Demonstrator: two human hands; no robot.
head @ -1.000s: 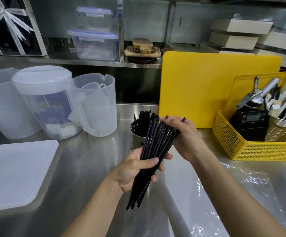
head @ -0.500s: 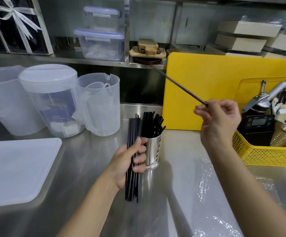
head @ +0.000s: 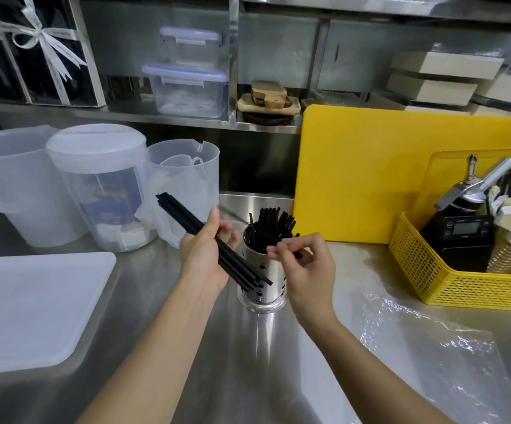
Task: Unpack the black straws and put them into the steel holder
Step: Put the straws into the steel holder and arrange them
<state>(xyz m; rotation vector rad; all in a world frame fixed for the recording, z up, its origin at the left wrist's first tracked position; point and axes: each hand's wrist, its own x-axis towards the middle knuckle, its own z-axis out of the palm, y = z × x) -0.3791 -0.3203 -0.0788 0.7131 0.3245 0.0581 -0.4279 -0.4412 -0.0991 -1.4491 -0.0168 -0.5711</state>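
Observation:
A steel holder (head: 263, 286) stands on the steel counter at the centre, with several black straws (head: 271, 223) sticking out of its top. My left hand (head: 205, 258) is just left of the holder and grips a bundle of black straws (head: 183, 220) that slants up to the left. My right hand (head: 304, 267) is at the holder's right rim, its fingers pinched on a single black straw (head: 296, 254) that lies low across the holder's mouth. The holder's lower front is partly hidden by the bundle and my hands.
Clear plastic wrap (head: 425, 356) lies on the counter at the right. A yellow basket (head: 450, 280) with tools and a yellow cutting board (head: 401, 175) stand behind it. Translucent pitchers (head: 95, 185) and a white board (head: 30, 307) are on the left.
My right hand has come down from high at the right with the single straw to the holder's rim. My left hand has tilted its bundle from upright to slanting left.

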